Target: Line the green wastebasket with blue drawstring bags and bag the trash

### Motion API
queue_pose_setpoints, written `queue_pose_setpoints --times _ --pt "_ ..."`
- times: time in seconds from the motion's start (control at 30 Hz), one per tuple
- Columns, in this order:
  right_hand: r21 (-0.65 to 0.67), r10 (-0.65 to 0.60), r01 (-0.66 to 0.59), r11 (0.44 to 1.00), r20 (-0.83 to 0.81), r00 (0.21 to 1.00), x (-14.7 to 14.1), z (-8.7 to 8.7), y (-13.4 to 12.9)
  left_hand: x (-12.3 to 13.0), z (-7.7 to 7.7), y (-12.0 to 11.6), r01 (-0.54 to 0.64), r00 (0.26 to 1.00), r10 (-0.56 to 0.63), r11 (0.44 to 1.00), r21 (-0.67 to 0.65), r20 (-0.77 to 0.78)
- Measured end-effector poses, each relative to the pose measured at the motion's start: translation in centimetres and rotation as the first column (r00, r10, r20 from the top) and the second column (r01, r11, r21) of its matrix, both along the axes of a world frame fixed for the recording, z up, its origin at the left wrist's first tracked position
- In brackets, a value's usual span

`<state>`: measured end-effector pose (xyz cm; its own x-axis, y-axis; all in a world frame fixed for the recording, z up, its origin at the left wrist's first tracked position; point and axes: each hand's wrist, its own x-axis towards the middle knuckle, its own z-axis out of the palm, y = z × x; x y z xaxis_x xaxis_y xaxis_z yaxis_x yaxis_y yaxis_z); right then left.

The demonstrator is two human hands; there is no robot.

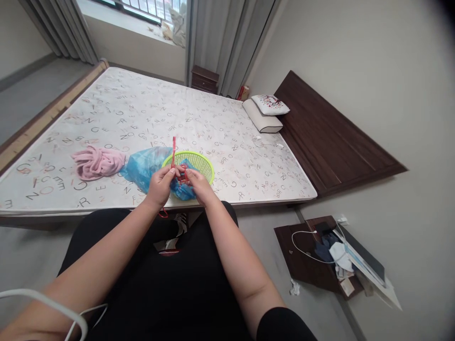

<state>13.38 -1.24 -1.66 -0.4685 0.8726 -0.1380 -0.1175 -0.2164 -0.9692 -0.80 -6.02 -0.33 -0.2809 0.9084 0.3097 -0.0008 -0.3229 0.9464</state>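
My left hand [160, 185] and right hand [199, 185] pinch the red cord [174, 151] — a slack pinch could drop it into the green plastic basket [201, 161].

Green plastic basket [188, 163], glossy blue plastic bag [145, 168] (crinkled), matt pink cloth [97, 163]

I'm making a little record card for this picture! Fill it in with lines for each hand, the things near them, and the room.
Left hand: pinching a red cord
Right hand: pinching the same cord
Near hands: green plastic basket holding a blue plastic bag
Beside basket: second blue plastic bag, pink cloth
Surface: letter-printed mattress
Room: white pillow, dark wooden headboard
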Motion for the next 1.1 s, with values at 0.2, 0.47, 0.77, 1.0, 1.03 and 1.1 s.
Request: queue_pose_setpoints --times 0.2,0.47,0.77,1.0,1.03,1.1 --pt "0.02 0.029 -0.028 0.999 -0.074 0.997 1.8 2.0 0.3 0.1 0.5 -0.8 0.014 0.997 -0.022 0.995 -0.096 -0.077" --pt "0.143 -0.243 0.239 0.96 0.012 0.97 2.4 2.8 1.5 0.3 0.1 -0.8 0.082 0.995 -0.086 0.993 -0.09 -0.044" --pt "-0.249 -0.546 0.489 0.836 -0.29 0.786 5.2 3.3 2.6 -2.9 -1.3 1.0 -0.074 0.899 0.17 0.967 -0.243 0.404" --pt "-0.223 -0.592 0.55 0.805 -0.245 0.768 5.4 1.1 2.4 -3.8 -3.4 1.4 -0.132 0.923 0.229 0.943 -0.306 0.309" --pt "-0.187 -0.588 0.558 0.809 -0.231 0.775 5.5 0.9 2.3 -4.0 -3.5 1.3 -0.138 0.938 0.223 0.942 -0.306 0.267" --pt "-0.107 -0.576 0.566 0.817 -0.193 0.794 6.1 0.1 1.8 -4.6 -3.8 1.0 -0.138 0.966 0.195 0.945 -0.296 0.171"
